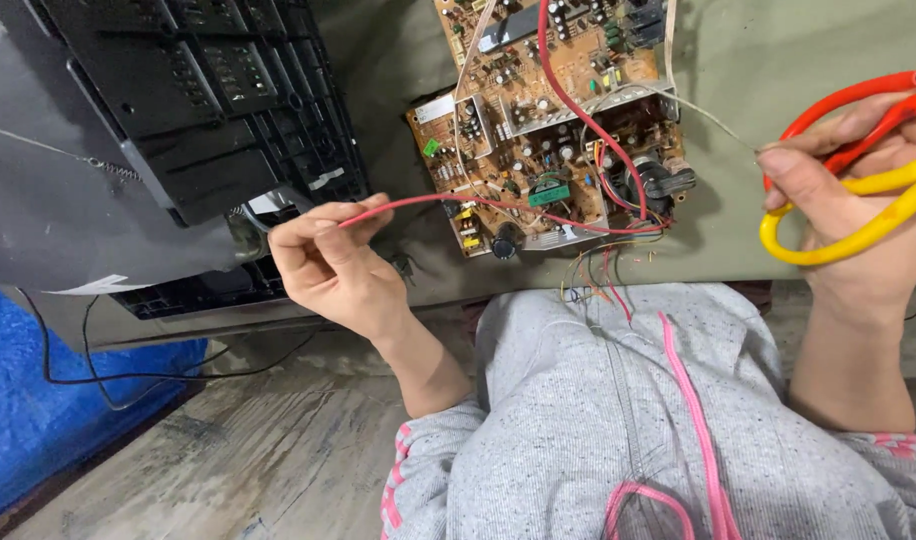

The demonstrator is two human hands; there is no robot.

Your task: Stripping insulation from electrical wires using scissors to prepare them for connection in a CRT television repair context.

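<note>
Pinching a red wire (418, 202) between thumb and fingers (323, 222), the left hand (328, 265) pulls it taut at nine o'clock from the circuit board (548, 120). At ten o'clock lies a black plastic housing (228, 100) on a dark panel, with a blue sheet (38, 400) at eight o'clock. The wire runs right to the brown board on the green tabletop (778, 60), where it is attached near a black component; several cut wire ends (598, 275) of mixed colours hang off the board's near edge, so some leads look severed while this one is not. A small green tag sits on the board's left part, a white label above it. At three o'clock the right hand (858, 220) is closed around red and yellow tool handles (858, 160); the tool's jaws are out of view.
</note>
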